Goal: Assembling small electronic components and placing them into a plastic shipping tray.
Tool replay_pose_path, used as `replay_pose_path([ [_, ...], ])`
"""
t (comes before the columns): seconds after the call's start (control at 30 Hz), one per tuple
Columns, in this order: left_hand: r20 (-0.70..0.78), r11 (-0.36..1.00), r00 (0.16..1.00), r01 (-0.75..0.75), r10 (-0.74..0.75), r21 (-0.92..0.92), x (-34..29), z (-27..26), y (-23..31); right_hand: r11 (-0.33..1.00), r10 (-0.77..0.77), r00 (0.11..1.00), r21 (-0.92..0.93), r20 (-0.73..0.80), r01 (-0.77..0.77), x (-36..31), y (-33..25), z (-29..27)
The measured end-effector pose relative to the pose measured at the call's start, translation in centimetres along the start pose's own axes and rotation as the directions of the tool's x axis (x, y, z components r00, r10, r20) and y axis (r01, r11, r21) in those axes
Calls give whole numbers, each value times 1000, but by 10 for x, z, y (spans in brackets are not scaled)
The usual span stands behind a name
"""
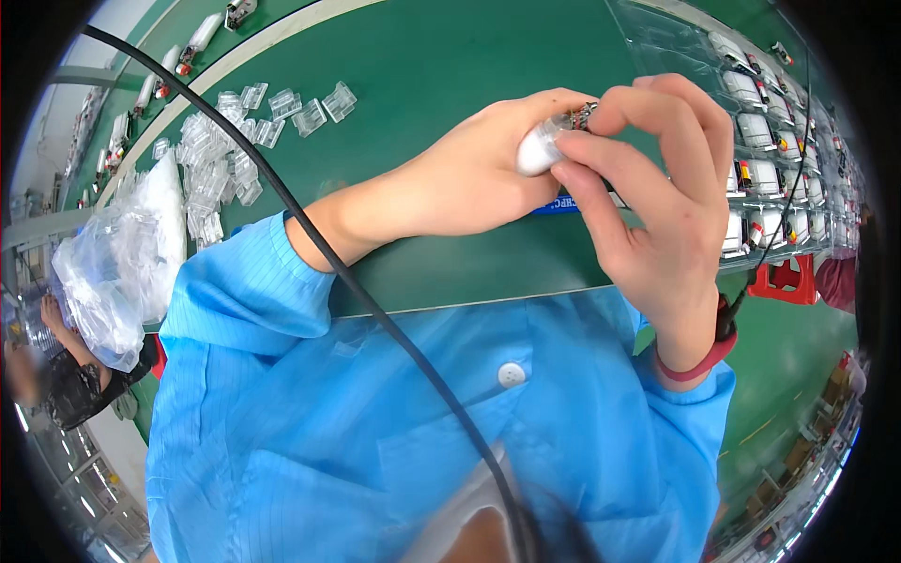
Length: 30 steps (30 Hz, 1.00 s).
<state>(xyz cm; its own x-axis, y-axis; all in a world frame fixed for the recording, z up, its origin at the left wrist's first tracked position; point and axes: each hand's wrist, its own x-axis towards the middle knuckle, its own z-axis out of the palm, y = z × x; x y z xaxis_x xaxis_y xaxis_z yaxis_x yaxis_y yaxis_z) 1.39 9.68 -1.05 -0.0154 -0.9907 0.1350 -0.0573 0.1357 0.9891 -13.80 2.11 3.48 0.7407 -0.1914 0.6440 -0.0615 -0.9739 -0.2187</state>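
Watching from my end, I have the right hand (657,192) pinching a white module (536,153) between thumb and index fingertips, the other fingers curled above it. The left hand (479,174) closes around the same module from the other side; its fingertips are mostly hidden, so I can't tell how each one bears on it. The module is held up over the near part of the green worktable (450,56), with a small dark metallic end piece (586,114) at its far tip. Something clear seems to wrap its middle, but the fingers cover too much for me to be sure.

I judge this one unfinished: both hands are on it and it has not been set down. Just beyond the hands, a blue object (556,207) lies partly hidden.

Off to the right, clear trays (676,47) carry rows of white units (753,129), which I would count as the further-along share, though I can't confirm they are complete. On the left, a heap of clear plastic holders (202,155) lies loose beside a clear bag (127,249), so plenty of those remain unused.
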Motion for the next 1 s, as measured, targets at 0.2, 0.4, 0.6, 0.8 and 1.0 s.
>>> replay_pose_path([
  [0.2,-107,962,978,-151,179,228,5,-8,-2,996,-89,996,10,-29,90,-5,15,9],
  [0.4,-257,937,935,-160,245,310,12,-25,-8,902,396,918,189,-6,-388,-19,34,29],
  [0.6,-306,921,928,-86,213,381,11,-29,0,968,252,952,-55,173,-246,-20,18,49],
  [0.8,-256,831,905,-160,338,533,8,-27,-17,607,507,824,575,252,-549,-37,-7,22],
  [1.0,-183,746,862,-281,472,604,5,-19,-19,594,519,746,453,416,-665,-9,10,15],
])
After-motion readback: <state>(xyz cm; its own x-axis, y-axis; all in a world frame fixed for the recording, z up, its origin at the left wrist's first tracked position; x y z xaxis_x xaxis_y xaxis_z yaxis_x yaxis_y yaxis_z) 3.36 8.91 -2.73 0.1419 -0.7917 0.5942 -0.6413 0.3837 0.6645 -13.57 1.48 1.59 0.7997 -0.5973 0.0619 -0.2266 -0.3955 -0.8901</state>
